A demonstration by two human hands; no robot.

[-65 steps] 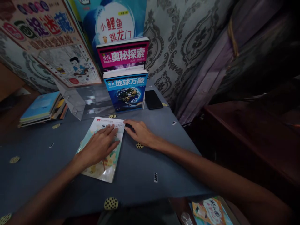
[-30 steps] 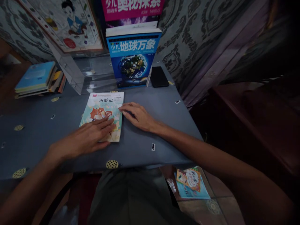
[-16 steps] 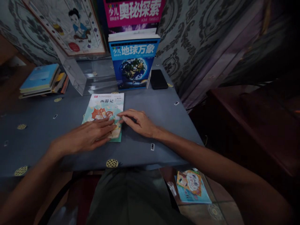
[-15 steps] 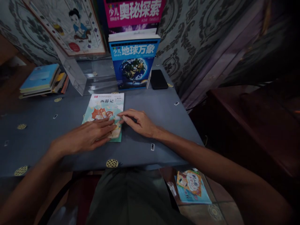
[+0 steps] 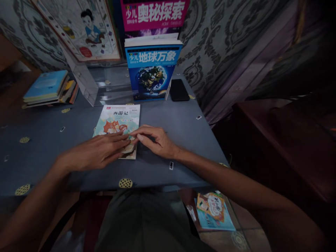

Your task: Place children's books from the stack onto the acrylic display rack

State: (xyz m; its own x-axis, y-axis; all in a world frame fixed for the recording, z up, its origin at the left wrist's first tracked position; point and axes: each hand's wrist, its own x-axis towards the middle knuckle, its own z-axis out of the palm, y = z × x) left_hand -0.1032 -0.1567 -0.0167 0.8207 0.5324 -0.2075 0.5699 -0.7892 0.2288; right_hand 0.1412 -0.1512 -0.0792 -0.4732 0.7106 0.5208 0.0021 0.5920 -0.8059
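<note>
A thin paperback book (image 5: 123,120) with a pale illustrated cover lies on the table in front of me. My left hand (image 5: 102,150) rests flat across the lower part of the cover, its fingers stretched out to the right. From the right, my right hand (image 5: 156,140) reaches the book's right edge. Its fingers are bent, and the thumb comes close to the fingertips there in a pinch. The fingertips of both hands nearly meet on the cover and hide part of it.
Behind the book, a blue globe book (image 5: 151,73) stands upright before a pink one (image 5: 154,17). A black phone (image 5: 179,90) lies beside them. Left are a clear acrylic stand (image 5: 85,82) and a stack of books (image 5: 48,85). More books (image 5: 215,213) lie low on the right.
A teal strip along the book's lower and right edges no longer shows; a pale edge shows instead. My right hand has shifted slightly, its fingertips now nearer the left hand's.
</note>
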